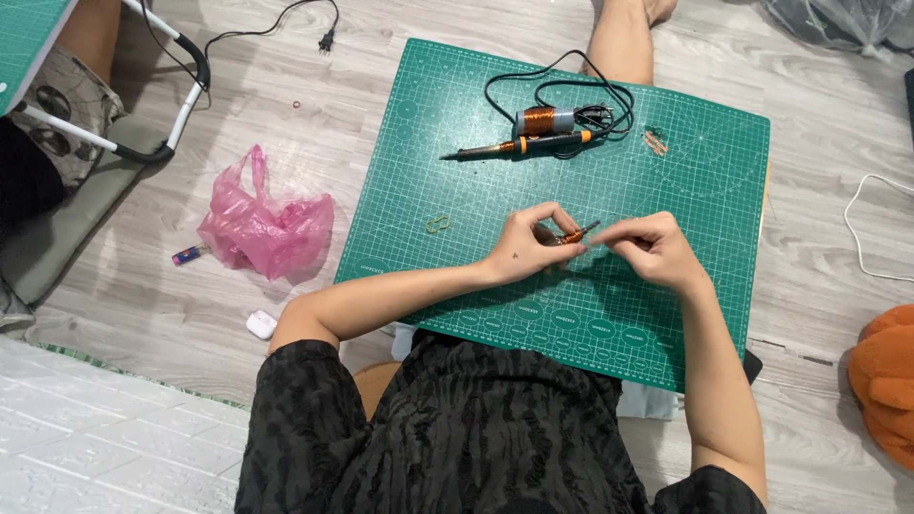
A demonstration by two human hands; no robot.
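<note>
Fingers of both hands pinch one small thing between them: the left hand (526, 249) closes on the copper-wound end of a small coil piece (575, 234), and the right hand (650, 249) holds its thumb and forefinger tips closed at the piece's other side; whether they grip the piece itself or a fine wire from it is too small to tell. The coil piece is held just above the middle of the green cutting mat (457, 171), which is the work surface here. Its long axis runs aslant, the orange wound end low and to the left, a thin dark tip pointing up and to the right, toward the far right of the mat.

Farther off on the mat lies a soldering iron (519, 147) with an orange and black handle, its long axis left to right, tip to the left, with its black cord (562, 90) looped beside a larger copper coil (543, 121). Near these, to the right, are some small clips (655, 141). A yellow-green rubber band (438, 225) lies on the mat left of the left hand. On the wooden floor to the left are a pink plastic bag (267, 228), a small white case (260, 325) and a plug on a black cable (327, 40). An orange plush toy (885, 381) sits at the right edge. Nothing lies between the hands and the mat beneath them.
</note>
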